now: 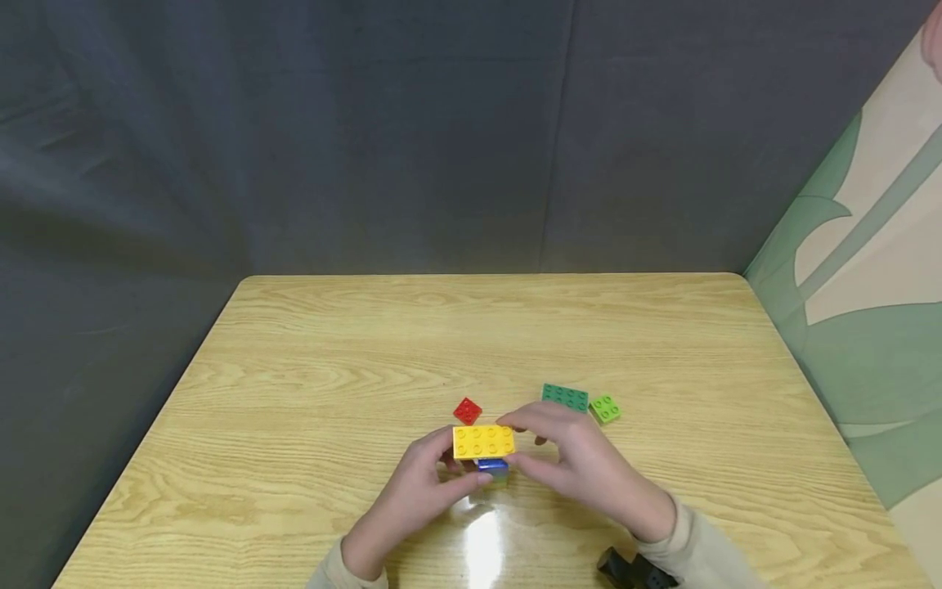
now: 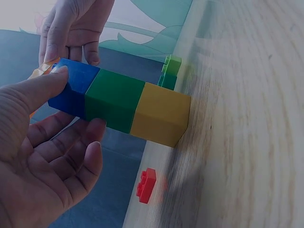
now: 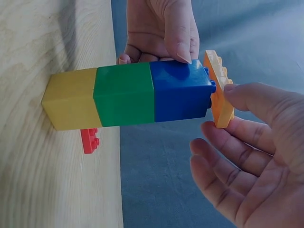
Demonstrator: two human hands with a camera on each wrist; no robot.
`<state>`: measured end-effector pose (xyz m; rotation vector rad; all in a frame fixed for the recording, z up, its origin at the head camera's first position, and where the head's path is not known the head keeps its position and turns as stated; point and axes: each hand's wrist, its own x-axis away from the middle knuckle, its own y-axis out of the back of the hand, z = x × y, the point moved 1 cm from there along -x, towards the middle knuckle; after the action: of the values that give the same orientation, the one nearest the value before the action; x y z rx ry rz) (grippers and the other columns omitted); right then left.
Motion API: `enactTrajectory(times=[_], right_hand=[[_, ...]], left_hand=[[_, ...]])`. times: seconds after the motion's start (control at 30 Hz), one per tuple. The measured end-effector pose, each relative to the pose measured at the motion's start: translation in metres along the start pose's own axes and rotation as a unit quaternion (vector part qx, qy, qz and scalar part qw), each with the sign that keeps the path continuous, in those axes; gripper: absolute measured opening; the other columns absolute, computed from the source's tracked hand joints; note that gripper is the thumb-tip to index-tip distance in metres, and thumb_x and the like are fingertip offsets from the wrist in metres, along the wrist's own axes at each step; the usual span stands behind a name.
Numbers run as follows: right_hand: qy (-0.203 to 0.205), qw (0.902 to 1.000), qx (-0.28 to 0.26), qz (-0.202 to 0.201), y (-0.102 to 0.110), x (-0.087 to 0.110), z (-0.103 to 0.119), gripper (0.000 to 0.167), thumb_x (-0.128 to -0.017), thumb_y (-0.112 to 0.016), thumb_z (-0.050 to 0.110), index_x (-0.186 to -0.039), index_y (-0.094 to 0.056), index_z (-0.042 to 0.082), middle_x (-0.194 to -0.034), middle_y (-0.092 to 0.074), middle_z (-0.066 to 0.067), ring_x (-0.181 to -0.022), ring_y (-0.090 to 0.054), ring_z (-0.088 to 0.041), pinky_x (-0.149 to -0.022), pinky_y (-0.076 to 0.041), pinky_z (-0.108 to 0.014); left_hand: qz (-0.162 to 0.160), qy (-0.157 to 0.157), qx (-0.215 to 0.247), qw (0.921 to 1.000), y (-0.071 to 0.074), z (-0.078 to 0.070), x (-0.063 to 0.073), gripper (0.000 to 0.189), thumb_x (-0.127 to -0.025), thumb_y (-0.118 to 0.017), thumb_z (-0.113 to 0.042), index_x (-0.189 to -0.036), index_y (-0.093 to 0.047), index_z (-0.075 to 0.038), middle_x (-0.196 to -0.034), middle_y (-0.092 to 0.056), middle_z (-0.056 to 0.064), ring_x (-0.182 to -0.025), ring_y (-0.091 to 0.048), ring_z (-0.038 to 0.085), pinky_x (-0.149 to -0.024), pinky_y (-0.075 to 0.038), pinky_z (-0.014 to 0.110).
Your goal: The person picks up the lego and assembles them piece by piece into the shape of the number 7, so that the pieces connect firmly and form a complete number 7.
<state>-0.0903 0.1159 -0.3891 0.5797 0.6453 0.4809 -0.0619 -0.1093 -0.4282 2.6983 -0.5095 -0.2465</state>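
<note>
A tower of three blocks stands on the table: a yellow block at the bottom, a green block in the middle and a blue block on top. My left hand grips the blue block between thumb and fingers. With thumb and fingertips, my right hand pinches a flat yellow brick by its right end. That brick lies over the blue block's studs, slightly tilted. Some studs show in the gap between them in the right wrist view; whether they touch, I cannot tell.
Just beyond the tower lies a small red brick on the wooden table. A flat dark green brick and a light green brick lie behind my right hand. A black object sits by the right sleeve.
</note>
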Motion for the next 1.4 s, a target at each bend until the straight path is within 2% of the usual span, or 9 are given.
enactTrajectory(times=[0.2,0.43,0.7,0.8,1.13,1.4], right_hand=[[-0.001,0.9999,-0.003,0.012,-0.002,-0.001,0.002,0.036,-0.083,-0.079,0.016,-0.117,-0.068,0.015,-0.111,-0.068,0.006,-0.093,-0.062,-0.012,-0.070,-0.056,-0.026],[0.005,0.9998,0.000,0.017,-0.004,-0.001,0.002,0.035,-0.083,-0.078,0.015,-0.116,-0.068,0.016,-0.110,-0.068,0.006,-0.095,-0.061,-0.010,-0.070,-0.056,-0.027],[0.011,0.9996,0.003,0.027,-0.005,-0.002,0.002,0.035,-0.084,-0.077,0.016,-0.118,-0.068,0.015,-0.110,-0.068,0.005,-0.095,-0.061,-0.010,-0.071,-0.054,-0.023],[0.008,0.9996,-0.001,0.027,-0.006,-0.002,0.002,0.035,-0.084,-0.077,0.016,-0.117,-0.067,0.015,-0.110,-0.068,0.006,-0.095,-0.061,-0.009,-0.071,-0.055,-0.026],[0.016,0.9998,-0.006,0.009,-0.010,-0.003,0.000,0.035,-0.083,-0.079,0.024,-0.115,-0.068,0.016,-0.106,-0.068,0.009,-0.089,-0.059,-0.007,-0.071,-0.055,-0.029],[0.040,0.9992,0.000,-0.001,-0.012,-0.004,0.001,0.032,-0.084,-0.078,0.022,-0.114,-0.069,0.014,-0.107,-0.070,0.005,-0.092,-0.063,-0.011,-0.076,-0.055,-0.031]], left_hand=[[0.003,0.005,0.015,0.9999,0.001,0.000,0.000,0.035,-0.085,-0.076,-0.030,-0.115,-0.064,-0.016,-0.102,-0.065,-0.008,-0.083,-0.062,0.012,-0.078,-0.056,0.032],[-0.002,-0.015,0.012,0.9998,0.001,0.003,0.000,0.035,-0.085,-0.076,-0.031,-0.116,-0.064,-0.020,-0.108,-0.066,-0.010,-0.091,-0.062,0.012,-0.081,-0.055,0.031],[-0.010,-0.027,0.006,0.9996,0.002,0.006,0.000,0.035,-0.085,-0.077,-0.029,-0.116,-0.063,-0.021,-0.106,-0.067,-0.010,-0.091,-0.062,0.011,-0.079,-0.054,0.029],[-0.010,-0.032,0.012,0.9994,0.002,0.006,0.000,0.034,-0.085,-0.077,-0.028,-0.116,-0.063,-0.020,-0.105,-0.067,-0.009,-0.089,-0.062,0.011,-0.078,-0.054,0.029],[-0.013,-0.045,0.021,0.9987,0.000,0.005,0.000,0.035,-0.085,-0.077,-0.021,-0.117,-0.062,-0.017,-0.105,-0.067,-0.005,-0.089,-0.061,0.010,-0.078,-0.053,0.029],[-0.011,-0.042,0.020,0.9988,0.002,0.006,0.000,0.033,-0.086,-0.076,-0.025,-0.115,-0.063,-0.019,-0.103,-0.067,-0.007,-0.088,-0.062,0.011,-0.078,-0.054,0.029]])
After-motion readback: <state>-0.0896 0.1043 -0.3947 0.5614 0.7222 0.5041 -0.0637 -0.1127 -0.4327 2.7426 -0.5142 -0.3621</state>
